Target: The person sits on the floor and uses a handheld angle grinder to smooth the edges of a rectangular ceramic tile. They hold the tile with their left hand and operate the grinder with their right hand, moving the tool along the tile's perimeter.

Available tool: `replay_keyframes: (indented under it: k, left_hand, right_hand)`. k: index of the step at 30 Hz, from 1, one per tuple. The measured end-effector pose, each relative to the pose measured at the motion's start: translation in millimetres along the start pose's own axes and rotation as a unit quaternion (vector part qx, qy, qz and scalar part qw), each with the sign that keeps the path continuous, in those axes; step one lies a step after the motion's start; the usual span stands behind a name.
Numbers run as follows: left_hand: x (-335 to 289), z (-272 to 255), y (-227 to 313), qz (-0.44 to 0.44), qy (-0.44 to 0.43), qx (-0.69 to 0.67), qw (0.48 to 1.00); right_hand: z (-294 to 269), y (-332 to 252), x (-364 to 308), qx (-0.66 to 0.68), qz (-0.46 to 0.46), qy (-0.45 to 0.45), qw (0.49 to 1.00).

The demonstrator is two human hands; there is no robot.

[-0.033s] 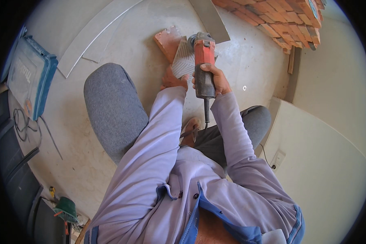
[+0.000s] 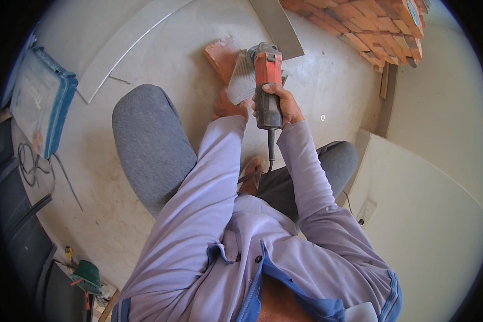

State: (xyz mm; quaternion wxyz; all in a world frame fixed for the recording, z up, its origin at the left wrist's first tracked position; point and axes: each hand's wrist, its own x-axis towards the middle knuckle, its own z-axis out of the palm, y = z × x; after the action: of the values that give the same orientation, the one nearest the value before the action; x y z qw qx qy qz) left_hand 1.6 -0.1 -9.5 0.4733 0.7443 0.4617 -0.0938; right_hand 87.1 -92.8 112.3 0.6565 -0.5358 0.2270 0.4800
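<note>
My right hand [image 2: 284, 102] is wrapped round the dark rear body of a red and black angle grinder [image 2: 268, 70]. The grinder's head points away from me, and its disc is mostly hidden beside the tile. My left hand [image 2: 229, 104] grips the near end of a pale tile piece [image 2: 240, 83] with a ridged back. That piece lies against an orange brick [image 2: 221, 58] on the floor. From the grinder's rear a black cord [image 2: 271, 145] runs down toward my foot [image 2: 252, 173].
Stacked orange bricks [image 2: 370, 29] stand at the far right. Grey boards [image 2: 278, 27] lie at the far side. A blue-edged tool case [image 2: 43, 102] is at left, with a loose black cable [image 2: 35, 163] below it. White panel with a socket [image 2: 367, 209] stands at right.
The grinder has shifted very slightly to the left along with my right hand. The tile's ridges look more blurred and paler near the disc. My left hand keeps its place.
</note>
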Motion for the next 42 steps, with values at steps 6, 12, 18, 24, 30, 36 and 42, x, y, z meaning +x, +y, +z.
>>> replay_keyframes:
  k: [6, 12, 18, 24, 30, 36, 42]
  left_hand:
    - [1.4, 8.6, -7.0, 0.004, 0.009, 0.01, 1.0]
    - [-4.1, -7.8, 10.0, -0.035, -0.05, 0.016, 0.998]
    - [-2.7, -10.6, 8.1, -0.031, -0.052, 0.006, 0.998]
    - [-2.1, -5.3, 5.1, -0.018, -0.039, 0.013, 0.999]
    - [-2.6, -10.0, 7.8, -0.023, -0.043, 0.02, 0.999]
    - [-6.4, -12.7, 12.8, -0.025, -0.042, 0.023, 0.999]
    - [-4.1, -11.8, 9.5, -0.021, -0.044, 0.01, 0.999]
  right_hand:
    - [5.0, -0.4, 3.1, 0.001, 0.022, -0.022, 1.0]
    - [6.4, -2.6, -5.0, -0.007, 0.003, 0.024, 1.0]
    - [6.9, -4.5, -7.7, -0.002, 0.005, 0.042, 0.999]
    - [-5.1, -3.3, -6.8, -0.017, 0.01, 0.034, 0.999]
    - [-8.0, -0.2, -7.7, -0.008, 0.0, 0.047, 0.999]
    - [-8.9, 1.7, -7.4, 0.013, 0.0, 0.016, 1.0]
    - [-0.1, -0.2, -6.9, 0.015, 0.001, 0.006, 1.0]
